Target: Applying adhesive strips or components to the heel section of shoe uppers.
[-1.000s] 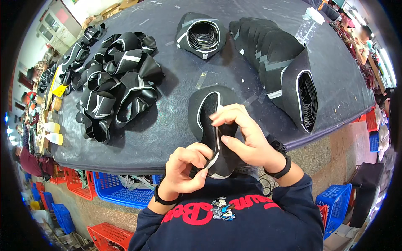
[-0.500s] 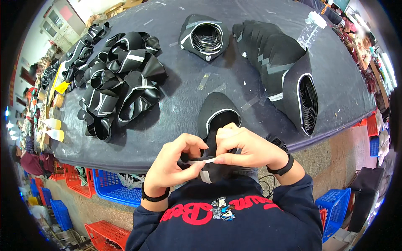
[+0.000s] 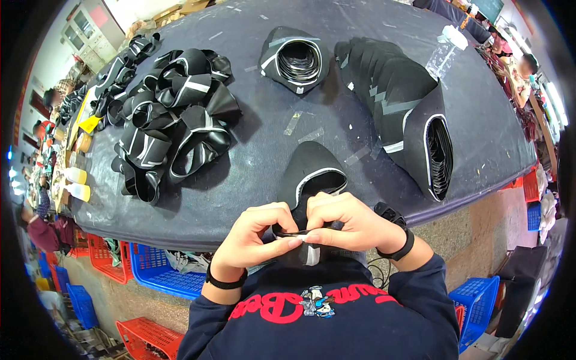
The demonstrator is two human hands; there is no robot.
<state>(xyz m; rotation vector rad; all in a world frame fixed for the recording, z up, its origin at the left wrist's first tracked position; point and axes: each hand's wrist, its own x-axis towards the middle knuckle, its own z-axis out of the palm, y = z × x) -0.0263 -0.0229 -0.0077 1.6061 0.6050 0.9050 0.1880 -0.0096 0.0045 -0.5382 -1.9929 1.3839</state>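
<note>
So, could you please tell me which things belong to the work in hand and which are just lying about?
Seemingly belonging: white-edged black piece, in left hand and right hand; loose pile of similar pieces; far stack; right stack.

Apparently lying about: clear bottle; tape scraps; blue baskets.

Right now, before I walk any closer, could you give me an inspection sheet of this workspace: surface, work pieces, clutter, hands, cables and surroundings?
Surface: dark table, covering slightly creased, tape scraps on it.
Work pieces: black piece with a white-edged opening, at the near edge; looped heap to the left; nested stack to the right; smaller nested stack farther off.
Clutter: clear bottle with a white lid, behind the right stack.
Grip: left hand and right hand pinch the black piece's near end, thumb tips close together.
Cables: thin dark loops beside the right forearm, possibly a cord.
Surroundings: blue crate, red crates, co-worker upper right.
</note>
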